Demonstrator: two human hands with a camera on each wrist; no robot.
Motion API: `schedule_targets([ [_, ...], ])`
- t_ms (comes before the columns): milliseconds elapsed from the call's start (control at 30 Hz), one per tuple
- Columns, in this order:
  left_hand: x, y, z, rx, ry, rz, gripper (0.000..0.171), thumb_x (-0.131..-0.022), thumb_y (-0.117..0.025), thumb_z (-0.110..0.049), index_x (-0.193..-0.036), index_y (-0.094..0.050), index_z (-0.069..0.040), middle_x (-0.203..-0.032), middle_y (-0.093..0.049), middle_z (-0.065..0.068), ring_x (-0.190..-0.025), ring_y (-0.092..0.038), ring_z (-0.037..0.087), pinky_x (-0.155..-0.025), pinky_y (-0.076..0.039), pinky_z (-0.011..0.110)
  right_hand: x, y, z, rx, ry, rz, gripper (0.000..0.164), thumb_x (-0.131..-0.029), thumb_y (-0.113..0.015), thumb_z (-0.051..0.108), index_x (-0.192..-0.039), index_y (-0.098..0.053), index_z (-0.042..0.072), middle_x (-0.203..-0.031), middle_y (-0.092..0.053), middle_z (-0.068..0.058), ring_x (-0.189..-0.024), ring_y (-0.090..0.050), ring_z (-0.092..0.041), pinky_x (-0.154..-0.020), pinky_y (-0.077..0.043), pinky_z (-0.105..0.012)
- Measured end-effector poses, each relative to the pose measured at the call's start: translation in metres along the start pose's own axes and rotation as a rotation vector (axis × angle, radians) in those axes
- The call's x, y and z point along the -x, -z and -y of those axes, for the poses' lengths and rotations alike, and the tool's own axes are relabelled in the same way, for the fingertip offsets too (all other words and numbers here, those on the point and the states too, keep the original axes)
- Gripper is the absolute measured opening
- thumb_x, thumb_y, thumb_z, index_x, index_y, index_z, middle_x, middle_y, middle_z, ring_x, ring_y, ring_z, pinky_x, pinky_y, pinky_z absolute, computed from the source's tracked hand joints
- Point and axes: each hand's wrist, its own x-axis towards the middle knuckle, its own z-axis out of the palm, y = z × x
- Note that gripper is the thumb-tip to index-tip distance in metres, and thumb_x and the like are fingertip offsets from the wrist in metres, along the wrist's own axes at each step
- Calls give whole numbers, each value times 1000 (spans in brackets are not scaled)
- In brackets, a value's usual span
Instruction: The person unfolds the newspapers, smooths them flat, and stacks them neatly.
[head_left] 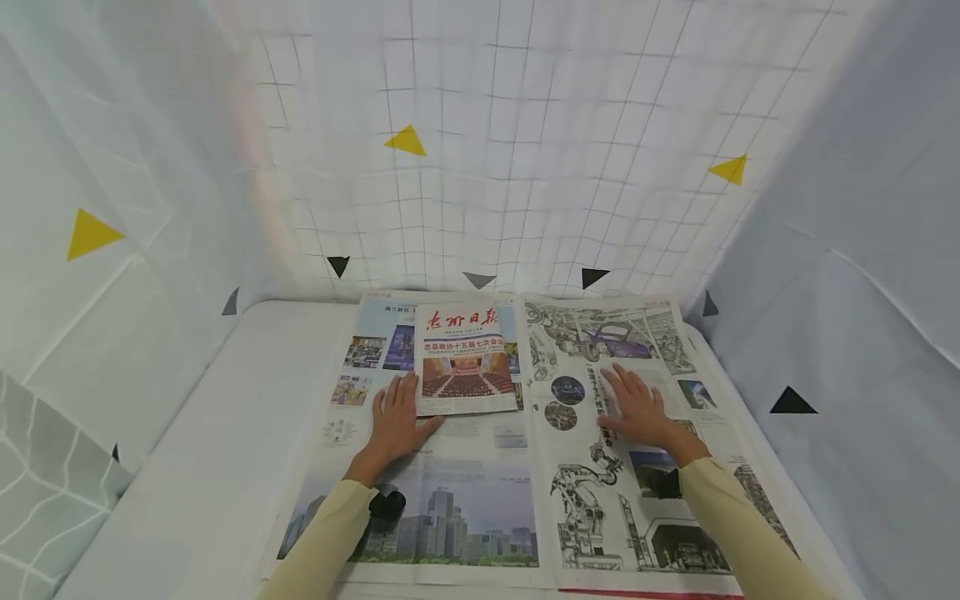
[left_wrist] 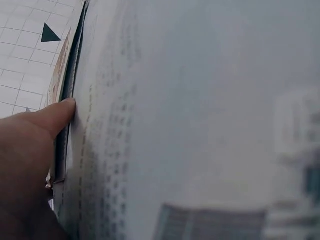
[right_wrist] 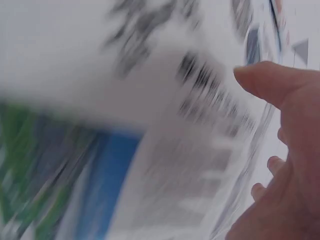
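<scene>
A small folded newspaper (head_left: 463,333) with red masthead lettering and a photo of a hall lies on the left page of a large spread-out newspaper (head_left: 465,454). My left hand (head_left: 396,427) is at the folded paper's lower left corner, fingers along its left side and thumb by its bottom edge. In the left wrist view the thumb (left_wrist: 62,112) reaches the folded paper's edge (left_wrist: 62,145). Over the printed right page, my right hand (head_left: 637,410) has its fingers spread and holds nothing. The right wrist view shows its thumb (right_wrist: 265,80) extended above blurred print.
The newspaper lies on a white table (head_left: 225,433). Behind stands a white gridded sheet (head_left: 480,167) with yellow and black triangles; a grey sheet (head_left: 847,292) closes the right side. Red paper (head_left: 645,594) shows under the near edge.
</scene>
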Motion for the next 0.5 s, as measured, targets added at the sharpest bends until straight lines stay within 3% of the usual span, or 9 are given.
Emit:
schedule_targets([
  [167,1,1,2,26,4,-6,90,-96,-69,-45,-161,-26,0,-169,-26,22,-159,-17,44,-124,-12,68,-26,-3,47,29,72,-35,79,-95,-71,24,-159,-29,3,-167,-18,-30,-151,-19,-58,-112,-15,-85],
  [500,-2,0,4,45,-2,7,90,-97,-68,-44,-162,-24,0,-170,-24,21,-159,-15,44,-125,-10,67,-57,-30,110,94,230,-41,69,-97,-68,15,-157,-36,0,-166,-28,-28,-153,-26,-53,-119,-25,-74],
])
